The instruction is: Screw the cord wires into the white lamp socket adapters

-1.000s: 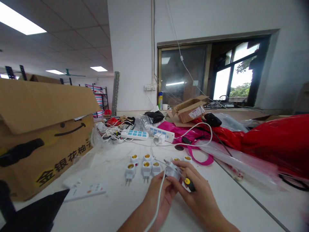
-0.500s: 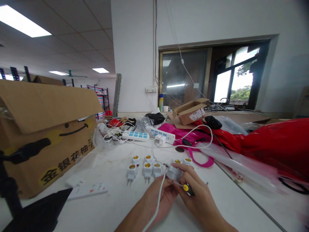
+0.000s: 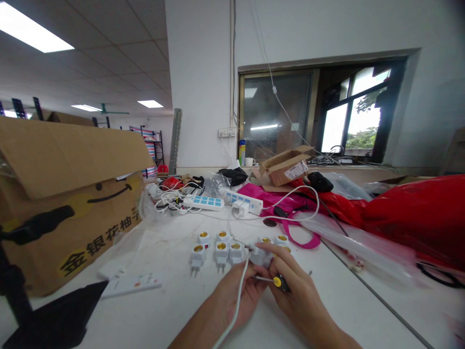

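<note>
Wired white plug adapter [image 3: 260,257] gripped closed in left hand [image 3: 236,295] above white workbench [image 3: 163,310]; white cord [image 3: 236,310] trailing down. Yellow-handled screwdriver [image 3: 281,282] pinched in right hand [image 3: 301,303], tip hidden. Screw fastening judged in hand; screw turning called for.

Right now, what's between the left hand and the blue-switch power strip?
In the head view, a cluster of white socket adapters lies between the left hand and the power strip.

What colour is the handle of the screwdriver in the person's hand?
The screwdriver's handle is yellow and black, as the head view shows.
</note>
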The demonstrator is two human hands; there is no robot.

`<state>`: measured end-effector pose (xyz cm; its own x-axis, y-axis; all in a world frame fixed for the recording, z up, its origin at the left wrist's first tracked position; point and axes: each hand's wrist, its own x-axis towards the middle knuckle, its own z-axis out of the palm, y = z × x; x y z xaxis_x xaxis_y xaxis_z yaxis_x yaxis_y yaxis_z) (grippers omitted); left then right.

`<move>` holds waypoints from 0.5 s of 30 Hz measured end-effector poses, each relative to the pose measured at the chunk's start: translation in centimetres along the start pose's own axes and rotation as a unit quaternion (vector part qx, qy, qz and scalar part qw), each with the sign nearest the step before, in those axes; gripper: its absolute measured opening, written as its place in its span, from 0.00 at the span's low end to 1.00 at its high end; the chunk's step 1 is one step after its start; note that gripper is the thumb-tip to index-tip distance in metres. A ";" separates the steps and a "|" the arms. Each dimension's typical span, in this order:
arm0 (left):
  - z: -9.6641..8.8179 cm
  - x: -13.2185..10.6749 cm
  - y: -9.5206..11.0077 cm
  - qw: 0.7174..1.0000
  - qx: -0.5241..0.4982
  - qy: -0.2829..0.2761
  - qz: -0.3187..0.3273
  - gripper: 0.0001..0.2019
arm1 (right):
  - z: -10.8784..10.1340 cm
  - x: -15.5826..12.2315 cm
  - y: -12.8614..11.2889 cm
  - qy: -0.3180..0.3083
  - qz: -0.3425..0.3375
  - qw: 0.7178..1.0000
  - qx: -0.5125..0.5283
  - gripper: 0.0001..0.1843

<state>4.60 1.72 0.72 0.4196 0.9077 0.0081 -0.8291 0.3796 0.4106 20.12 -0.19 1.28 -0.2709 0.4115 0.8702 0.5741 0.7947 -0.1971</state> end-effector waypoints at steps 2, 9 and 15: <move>0.1 -0.1 0.0 1.000 -0.009 0.001 -0.001 0.11 | 0.0 0.0 0.0 0.001 0.001 1.000 0.002 0.17; 0.2 -0.1 -0.1 1.000 -0.014 -0.008 0.000 0.12 | 0.0 0.0 -0.3 0.010 0.027 0.999 0.033 0.13; 1.3 -1.0 0.2 1.000 0.014 -0.019 -0.013 0.11 | -0.5 0.4 0.8 0.096 0.162 0.980 0.063 0.16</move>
<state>4.50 0.67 1.99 0.4550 0.8899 0.0321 -0.8074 0.3971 0.4363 20.89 0.43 1.72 0.0669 0.5700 0.8189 0.5022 0.6900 -0.5213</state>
